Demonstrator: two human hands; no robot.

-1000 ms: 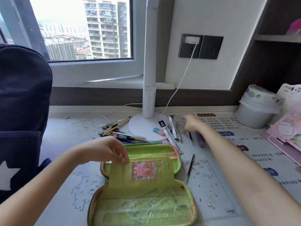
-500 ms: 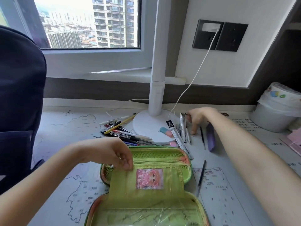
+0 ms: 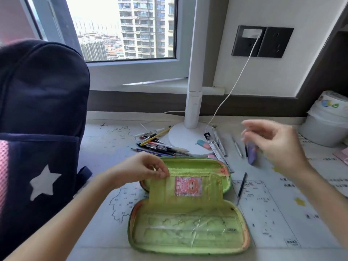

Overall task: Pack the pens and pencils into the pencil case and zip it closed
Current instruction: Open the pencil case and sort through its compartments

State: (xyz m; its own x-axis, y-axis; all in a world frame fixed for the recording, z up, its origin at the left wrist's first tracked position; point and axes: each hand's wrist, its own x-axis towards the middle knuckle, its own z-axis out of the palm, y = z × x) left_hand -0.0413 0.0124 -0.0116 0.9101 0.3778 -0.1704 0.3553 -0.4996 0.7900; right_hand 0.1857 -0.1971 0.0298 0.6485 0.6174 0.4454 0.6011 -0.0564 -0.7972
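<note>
Pencil case (image 3: 188,232) lies open, near centre; we see nothing packed. Our left hand (image 3: 139,170) pinches its divider flap (image 3: 188,194). Pens and pencils (image 3: 160,146) lie just beyond. Our right hand (image 3: 278,146) is blurred; grip indeterminate.

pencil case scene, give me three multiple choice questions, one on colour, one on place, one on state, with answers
1. The pencil case is: A blue, B green, C black.
2. The loose pens lie: A inside the case, B on the floor, C on the desk beside the lamp base.
3. The left hand: A pinches the case's inner flap, B lies flat on the desk, C holds a pen.
Answers: B, shell and lining are green; C, they are heaped left of the white base; A, it pinches the flap's top edge.
</note>
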